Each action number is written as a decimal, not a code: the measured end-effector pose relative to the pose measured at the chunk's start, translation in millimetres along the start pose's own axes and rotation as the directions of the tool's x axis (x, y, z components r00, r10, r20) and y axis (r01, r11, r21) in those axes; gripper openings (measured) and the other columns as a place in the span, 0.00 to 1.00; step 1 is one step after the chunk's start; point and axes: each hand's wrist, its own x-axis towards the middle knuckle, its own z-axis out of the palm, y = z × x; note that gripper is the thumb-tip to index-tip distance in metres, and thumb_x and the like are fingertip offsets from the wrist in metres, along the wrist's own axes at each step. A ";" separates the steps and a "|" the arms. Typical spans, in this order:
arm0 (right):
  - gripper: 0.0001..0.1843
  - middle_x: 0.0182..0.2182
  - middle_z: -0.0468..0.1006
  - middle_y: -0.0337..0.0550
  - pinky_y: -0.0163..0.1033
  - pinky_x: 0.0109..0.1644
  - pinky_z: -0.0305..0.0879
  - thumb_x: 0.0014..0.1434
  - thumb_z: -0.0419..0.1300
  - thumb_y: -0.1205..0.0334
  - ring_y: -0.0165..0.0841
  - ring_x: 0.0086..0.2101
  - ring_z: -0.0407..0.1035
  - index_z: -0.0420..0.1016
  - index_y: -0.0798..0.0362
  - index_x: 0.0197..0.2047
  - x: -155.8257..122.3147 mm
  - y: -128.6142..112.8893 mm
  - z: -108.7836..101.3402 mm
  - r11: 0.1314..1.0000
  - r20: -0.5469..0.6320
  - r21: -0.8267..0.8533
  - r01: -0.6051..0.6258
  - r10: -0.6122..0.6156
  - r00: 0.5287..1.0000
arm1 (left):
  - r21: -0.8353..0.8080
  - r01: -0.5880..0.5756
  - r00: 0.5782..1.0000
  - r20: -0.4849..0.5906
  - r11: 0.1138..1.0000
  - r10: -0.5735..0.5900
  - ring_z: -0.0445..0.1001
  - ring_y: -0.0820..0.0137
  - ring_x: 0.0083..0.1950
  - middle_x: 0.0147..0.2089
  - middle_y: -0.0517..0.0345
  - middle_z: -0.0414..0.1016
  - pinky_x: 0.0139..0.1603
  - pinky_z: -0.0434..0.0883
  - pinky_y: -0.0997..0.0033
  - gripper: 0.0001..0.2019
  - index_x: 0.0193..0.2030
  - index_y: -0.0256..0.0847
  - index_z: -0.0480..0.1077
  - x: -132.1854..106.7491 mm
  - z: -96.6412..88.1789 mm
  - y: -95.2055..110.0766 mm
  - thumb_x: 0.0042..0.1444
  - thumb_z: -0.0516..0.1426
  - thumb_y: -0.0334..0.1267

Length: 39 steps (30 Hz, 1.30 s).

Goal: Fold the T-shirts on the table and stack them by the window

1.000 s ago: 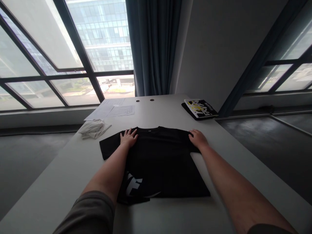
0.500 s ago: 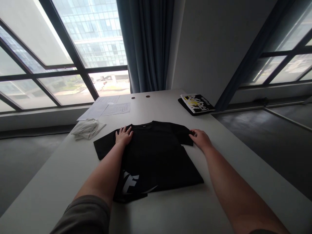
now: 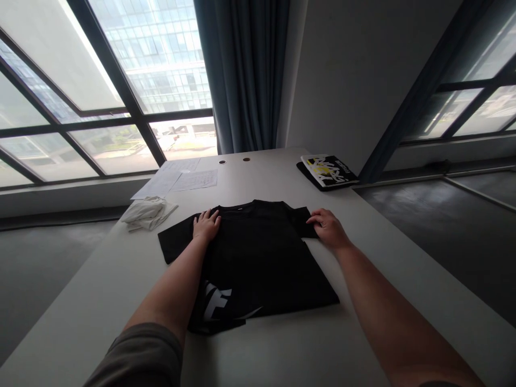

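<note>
A black T-shirt (image 3: 258,258) lies spread on the white table, neckline away from me. Its hem is turned up, and part of a white print shows near the lower left. My left hand (image 3: 206,226) rests flat on the shirt by the left shoulder, fingers slightly spread. At the right sleeve, my right hand (image 3: 327,228) pinches the sleeve's outer edge between thumb and fingers. That sleeve is partly bent inward, while the left sleeve lies outstretched.
Left of the shirt sits a crumpled pale cloth (image 3: 147,212), with printed paper sheets (image 3: 193,180) behind it. A folded black garment with white and yellow print (image 3: 328,172) lies at the far right of the table (image 3: 258,180). Two round cable holes are near the back edge.
My right hand has moved slightly left, bringing the outer edge of the right sleeve inward. The left hand stays on the shirt.
</note>
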 end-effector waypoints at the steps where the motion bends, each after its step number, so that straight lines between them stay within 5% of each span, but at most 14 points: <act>1: 0.17 0.52 0.76 0.48 0.49 0.67 0.63 0.58 0.55 0.70 0.45 0.56 0.69 0.85 0.47 0.40 0.0 0.5 2.4 1.000 0.009 -0.018 0.002 -0.002 1.000 | -0.003 -0.001 1.000 -0.006 1.000 0.001 0.48 0.54 0.80 0.81 0.60 0.50 0.77 0.48 0.39 0.31 0.76 0.59 0.58 -0.6 -0.5 0.2 0.71 0.39 0.58; 6: 0.17 0.63 0.71 0.48 0.46 0.70 0.60 0.61 0.56 0.66 0.42 0.60 0.68 0.86 0.49 0.44 -1.5 10.3 13.1 0.999 0.132 0.005 -0.048 0.047 0.990 | -0.017 -0.002 1.000 -0.028 1.000 0.001 0.50 0.54 0.79 0.80 0.58 0.53 0.77 0.49 0.40 0.30 0.75 0.57 0.60 -2.5 -2.1 1.2 0.72 0.39 0.57; 10: 0.21 0.65 0.72 0.46 0.58 0.74 0.50 0.62 0.57 0.64 0.46 0.64 0.65 0.82 0.46 0.56 -1.8 8.9 17.7 0.998 0.260 -0.062 -0.003 0.019 0.965 | -0.017 -0.006 0.999 -0.039 1.000 0.006 0.51 0.54 0.79 0.80 0.56 0.54 0.77 0.50 0.40 0.29 0.75 0.57 0.61 -2.6 -2.2 1.7 0.72 0.40 0.57; 14: 0.29 0.67 0.70 0.51 0.58 0.72 0.56 0.64 0.56 0.61 0.47 0.66 0.63 0.72 0.49 0.68 1.5 12.3 22.4 0.997 0.120 -0.075 0.033 -0.024 0.992 | -0.016 -0.014 0.998 -0.057 1.000 0.013 0.53 0.53 0.78 0.79 0.54 0.56 0.76 0.51 0.41 0.28 0.74 0.55 0.62 -3.5 -2.6 1.9 0.72 0.41 0.55; 19: 0.34 0.67 0.67 0.63 0.62 0.72 0.55 0.65 0.56 0.58 0.56 0.69 0.57 0.66 0.61 0.71 2.5 28.9 21.9 0.938 -0.109 -0.244 -0.246 0.225 0.968 | -0.017 -0.013 0.997 -0.073 1.000 0.012 0.54 0.54 0.78 0.78 0.54 0.57 0.76 0.52 0.42 0.28 0.74 0.55 0.63 -4.8 -3.2 2.3 0.72 0.42 0.54; 22: 0.33 0.72 0.58 0.65 0.66 0.72 0.51 0.66 0.56 0.54 0.62 0.72 0.46 0.68 0.62 0.70 0.9 26.4 20.8 0.894 -0.146 -0.351 -0.277 0.240 0.960 | -0.007 -0.009 0.998 -0.062 1.000 0.009 0.53 0.54 0.78 0.79 0.55 0.56 0.76 0.52 0.42 0.28 0.74 0.55 0.62 -4.2 -2.9 2.3 0.72 0.42 0.55; 26: 0.35 0.73 0.57 0.61 0.60 0.74 0.48 0.70 0.51 0.51 0.55 0.73 0.45 0.62 0.60 0.74 1.4 6.8 28.6 0.910 0.017 -0.395 -0.126 0.144 0.989 | 0.012 -0.017 1.000 -0.001 1.000 0.017 0.47 0.54 0.80 0.81 0.56 0.50 0.77 0.48 0.39 0.31 0.77 0.56 0.57 -1.8 -2.5 1.7 0.71 0.40 0.58; 31: 0.37 0.76 0.53 0.56 0.58 0.74 0.47 0.72 0.47 0.44 0.54 0.73 0.48 0.55 0.52 0.77 2.7 -5.6 40.5 0.888 0.309 -0.450 -0.092 0.251 0.917 | 0.052 -0.031 0.995 0.098 0.998 0.026 0.39 0.48 0.82 0.83 0.58 0.40 0.75 0.42 0.28 0.34 0.79 0.59 0.48 3.0 -4.6 1.8 0.69 0.39 0.62; 35: 0.37 0.77 0.48 0.54 0.58 0.75 0.44 0.73 0.44 0.41 0.54 0.74 0.44 0.53 0.48 0.78 7.2 -0.7 43.8 0.858 0.324 -0.502 -0.113 0.307 0.895 | 0.058 0.001 0.989 0.148 0.998 -0.010 0.35 0.42 0.81 0.83 0.59 0.36 0.69 0.41 0.16 0.34 0.79 0.64 0.45 10.7 -7.8 4.4 0.68 0.39 0.64; 39: 0.38 0.77 0.46 0.52 0.58 0.75 0.42 0.73 0.42 0.39 0.53 0.74 0.42 0.50 0.46 0.79 17.6 5.9 49.7 0.839 0.311 -0.526 -0.139 0.342 0.887 | 0.047 0.018 0.990 0.136 0.999 -0.024 0.36 0.42 0.81 0.83 0.58 0.36 0.69 0.43 0.17 0.34 0.79 0.65 0.46 22.8 -8.6 5.9 0.68 0.39 0.65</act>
